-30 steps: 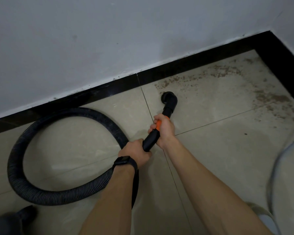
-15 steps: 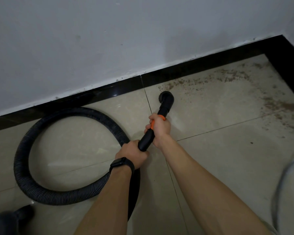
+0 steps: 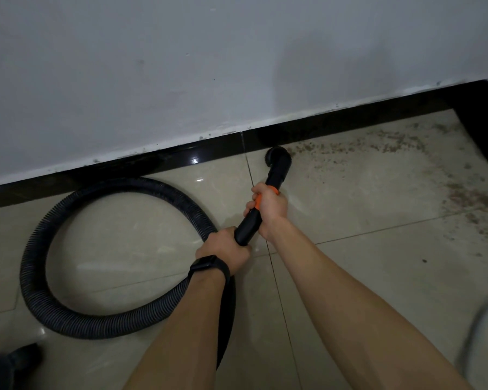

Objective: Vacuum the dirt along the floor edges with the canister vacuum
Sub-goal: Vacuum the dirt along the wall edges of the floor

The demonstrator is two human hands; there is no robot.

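view: head, single | from above, close | faces forward-down at floor meeting wall

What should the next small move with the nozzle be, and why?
Probably slide the nozzle rightward along the black baseboard. It sits at the floor edge where the dirt trail begins; brown specks run from there toward the corner, while the tile to its left looks clean. The left hand and right hand grip the wand.
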